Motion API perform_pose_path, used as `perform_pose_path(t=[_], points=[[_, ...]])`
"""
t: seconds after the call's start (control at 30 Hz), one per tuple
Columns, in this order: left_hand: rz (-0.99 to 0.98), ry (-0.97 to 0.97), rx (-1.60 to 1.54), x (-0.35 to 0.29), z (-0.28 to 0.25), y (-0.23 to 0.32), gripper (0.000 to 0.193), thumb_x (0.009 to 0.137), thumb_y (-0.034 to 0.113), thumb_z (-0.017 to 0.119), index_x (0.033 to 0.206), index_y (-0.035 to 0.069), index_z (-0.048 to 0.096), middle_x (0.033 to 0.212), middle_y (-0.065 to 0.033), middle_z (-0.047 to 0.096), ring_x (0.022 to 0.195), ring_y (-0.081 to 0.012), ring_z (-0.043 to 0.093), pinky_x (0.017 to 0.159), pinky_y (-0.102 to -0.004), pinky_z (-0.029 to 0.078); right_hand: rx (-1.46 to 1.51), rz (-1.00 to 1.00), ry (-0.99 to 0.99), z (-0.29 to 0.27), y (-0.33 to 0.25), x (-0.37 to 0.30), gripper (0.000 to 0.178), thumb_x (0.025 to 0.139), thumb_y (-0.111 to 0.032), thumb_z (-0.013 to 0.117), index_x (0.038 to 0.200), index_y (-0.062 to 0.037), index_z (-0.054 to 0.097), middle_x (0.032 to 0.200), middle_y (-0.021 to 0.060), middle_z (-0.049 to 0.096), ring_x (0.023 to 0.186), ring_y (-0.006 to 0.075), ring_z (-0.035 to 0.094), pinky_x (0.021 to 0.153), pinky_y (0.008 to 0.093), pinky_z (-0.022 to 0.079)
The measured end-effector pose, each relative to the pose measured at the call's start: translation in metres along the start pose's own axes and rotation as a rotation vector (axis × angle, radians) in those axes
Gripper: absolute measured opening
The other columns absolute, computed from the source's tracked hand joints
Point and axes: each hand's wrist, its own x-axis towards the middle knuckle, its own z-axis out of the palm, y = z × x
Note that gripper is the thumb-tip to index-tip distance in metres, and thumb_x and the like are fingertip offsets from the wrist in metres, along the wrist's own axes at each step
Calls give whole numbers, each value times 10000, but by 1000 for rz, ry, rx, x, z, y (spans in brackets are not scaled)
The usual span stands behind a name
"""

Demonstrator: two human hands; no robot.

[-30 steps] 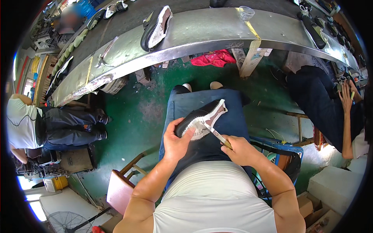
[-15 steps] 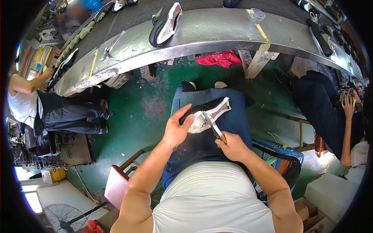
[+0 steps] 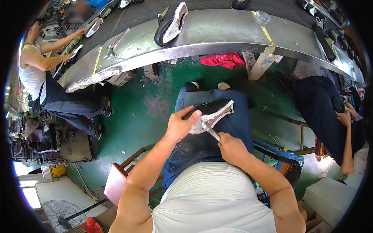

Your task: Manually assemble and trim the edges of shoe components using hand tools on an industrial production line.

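1. Left hand (image 3: 180, 125): clamped on the rounded left end of a black shoe upper with a white, saw-toothed edge and pale underside (image 3: 210, 110). Thumb lies over the white edge; the other fingers are partly hidden behind the upper.
2. Right hand (image 3: 233, 147): closed around the grip of a slim hammer-like tool with a silver metal shank (image 3: 213, 133). Most of the grip is covered by the fingers.
3. Position of workpiece: on the dark blue cloth apron (image 3: 237, 101) over the lap, between its left and right edges and nearer its far edge. Pale underside is turned upward, the narrower end pointing to the far right.
4. Contact: tool head is at the pale underside, near the middle of the upper. Whether it presses or stands just clear cannot be told.
5. Step in hand, as judged: dressing the underside beside the saw-toothed edge with the tool.
6. Requirement of the next move, as judged: left grip firm, thumb clear of the tool head, short controlled strokes along the edge.
7. Surroundings: a similar black-and-white shoe (image 3: 171, 25) lies at the near edge of the long grey metal-faced worktop (image 3: 221, 29); a second hammer (image 3: 112, 49) lies toward its left end.
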Motion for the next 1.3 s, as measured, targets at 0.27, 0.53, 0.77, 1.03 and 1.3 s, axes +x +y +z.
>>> perform_pose_path(t=[0.27, 0.53, 0.77, 1.03, 1.3], points=[[-341, -122, -173, -3, -7, -27, 569, 828, 436, 803, 1066, -73, 716, 868, -106, 718, 732, -148, 653, 684, -308, 540, -441, -123, -181, -1, -4, 7, 198, 868, -111, 624, 976, 30, 537, 857, 193, 635, 814, 353, 683, 738, 472, 535], [-57, -220, 204, -11, -22, -23, 467, 818, 327, 786, 1087, -46, 704, 886, -125, 722, 766, -151, 655, 708, -314, 539, 285, 62, -112, -28, -15, 10, 348, 985, -273, 578, 1141, 37, 549, 929, 258, 651, 897, 458, 630, 799, 483, 502], [21, -329, 198, -1, -27, -34, 531, 793, 255, 791, 1212, -33, 638, 1000, -123, 716, 896, -180, 663, 837, -327, 531, 142, -79, 66, -3, 4, 22, 344, 991, -310, 556, 1061, 27, 550, 937, 261, 650, 886, 458, 633, 769, 516, 506], [-55, -273, -295, -6, -47, -8, 430, 852, 125, 771, 1194, -95, 632, 1041, -107, 697, 935, -149, 639, 860, -309, 522, 486, 176, 23, -18, 47, -2, 343, 1031, -298, 506, 1098, 34, 562, 835, 153, 658, 724, 290, 673, 669, 400, 529], [272, -197, -560, 80, -14, 180, 633, 869, 164, 774, 1324, -166, 484, 1147, -183, 675, 1016, -202, 661, 904, -339, 533, 1077, 513, 207, -11, 110, -22, 394, 1070, -369, 409, 1123, 7, 512, 878, 105, 615, 693, 183, 629, 641, 328, 553]])
